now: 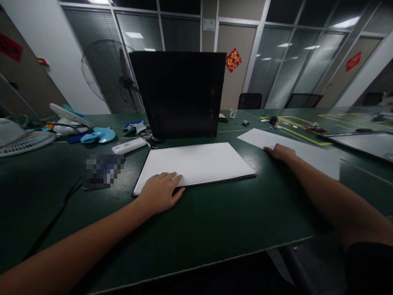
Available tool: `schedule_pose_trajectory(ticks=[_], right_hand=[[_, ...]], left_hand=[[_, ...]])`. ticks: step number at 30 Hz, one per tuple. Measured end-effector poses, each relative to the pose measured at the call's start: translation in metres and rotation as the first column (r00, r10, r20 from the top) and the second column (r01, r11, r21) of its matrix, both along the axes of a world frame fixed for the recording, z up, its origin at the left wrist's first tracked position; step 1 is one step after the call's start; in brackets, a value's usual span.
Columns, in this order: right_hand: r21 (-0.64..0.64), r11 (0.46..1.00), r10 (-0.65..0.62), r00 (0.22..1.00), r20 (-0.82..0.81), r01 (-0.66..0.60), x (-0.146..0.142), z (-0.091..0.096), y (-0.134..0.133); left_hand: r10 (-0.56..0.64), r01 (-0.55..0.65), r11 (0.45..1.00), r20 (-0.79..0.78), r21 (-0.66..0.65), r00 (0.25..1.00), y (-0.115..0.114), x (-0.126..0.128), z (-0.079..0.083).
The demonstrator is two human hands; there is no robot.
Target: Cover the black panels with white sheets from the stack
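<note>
A flat white panel (202, 162) in a thin dark frame lies on the green tabletop in front of me. My left hand (161, 190) rests on its near left corner, fingers stretched over the white surface and thumb past the front edge. To the right, a thin white sheet (310, 155) lies flat. My right hand (279, 152) is at the sheet's left edge with its fingers closed there; the fingertips are partly hidden. Behind the panel stands a large black screen-like board (181, 94), tilted slightly.
Left of the panel are a white bar-shaped device (129, 146), a blurred-out item (102, 171), blue fan blades (98, 135) and a white fan grille (27, 143). A dark-framed panel (365, 143) lies far right. The table's front edge (215, 262) runs close to me.
</note>
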State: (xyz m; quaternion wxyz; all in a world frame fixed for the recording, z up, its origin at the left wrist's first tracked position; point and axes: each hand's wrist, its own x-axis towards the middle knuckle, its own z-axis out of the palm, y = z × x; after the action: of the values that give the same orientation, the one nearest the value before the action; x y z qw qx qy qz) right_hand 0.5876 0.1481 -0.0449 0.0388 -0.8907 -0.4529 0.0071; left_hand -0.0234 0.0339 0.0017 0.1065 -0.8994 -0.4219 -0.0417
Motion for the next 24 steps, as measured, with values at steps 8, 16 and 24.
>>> schedule_pose_trajectory(ticks=[8,16,24], right_hand=[[-0.013,1.000,0.004,1.000,0.021,-0.004,-0.006,0.000,0.004],[-0.029,0.999,0.040,0.998,0.043,-0.039,-0.010,0.000,0.005],[0.017,0.995,0.095,0.992,0.081,-0.096,-0.037,0.011,-0.008]], left_hand=[[0.003,-0.003,1.000,-0.018,-0.008,1.000,0.001,0.001,0.000],[0.002,-0.003,1.000,-0.034,-0.014,0.999,0.003,0.002,-0.001],[0.030,-0.031,0.999,-0.056,-0.025,0.998,0.002,0.003,-0.001]])
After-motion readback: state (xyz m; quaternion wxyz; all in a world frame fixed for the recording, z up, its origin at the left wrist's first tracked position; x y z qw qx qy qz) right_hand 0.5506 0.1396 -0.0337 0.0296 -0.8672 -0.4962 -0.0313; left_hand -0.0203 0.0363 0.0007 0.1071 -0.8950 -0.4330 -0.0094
